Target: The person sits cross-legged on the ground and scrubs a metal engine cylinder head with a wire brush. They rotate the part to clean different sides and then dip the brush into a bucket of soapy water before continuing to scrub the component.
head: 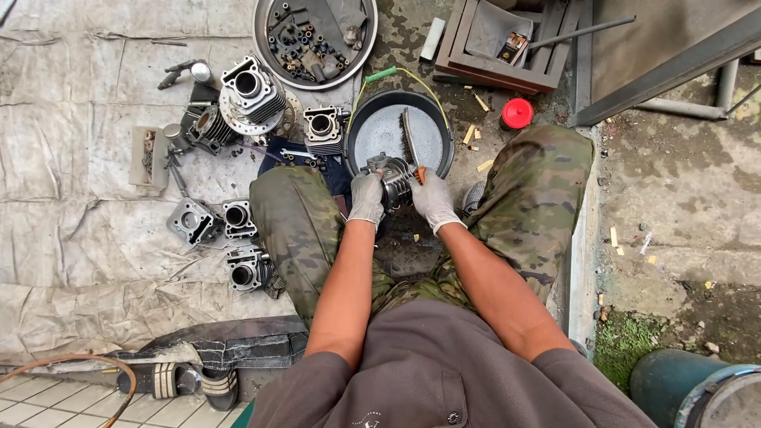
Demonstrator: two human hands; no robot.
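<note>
**Engine cylinder under the brush, over the wash pan**

1. Person's lap, 6 o'clock: grey shirt, camouflage trousers, knees spread; both forearms run up toward 12 o'clock.
2. Left hand (366, 198), gloved, clenched around the near side of a finned engine cylinder (394, 181), holding it at the near rim of the pan.
3. Right hand (433, 200), gloved, closed on the orange handle of a wire brush (410, 143); the bristle end lies over the pan, next to the cylinder.
4. Black pan (361, 131), 12 o'clock, just beyond the hands, with a green-gripped bail handle; its floor looks wet and grey.
5. Tarpaulin (79, 222), 9 to 11 o'clock: three engine castings near the left knee (242, 274), (238, 218), (193, 220); farther out, a finned cylinder (322, 127), a larger one on a round plate (250, 93) and a dark one (208, 127).
6. Round metal tray (264, 47), 11 o'clock, far: filled with small dark parts.
7. Wooden crate (547, 75), 1 o'clock, far; red cap (517, 113) before it.

Progress, as judged: one cylinder is in hand mid-scrub; about six other parts lie on the sheet. Whether those are cleaned or waiting cannot be told from here; the dark one looks unscrubbed.
</note>
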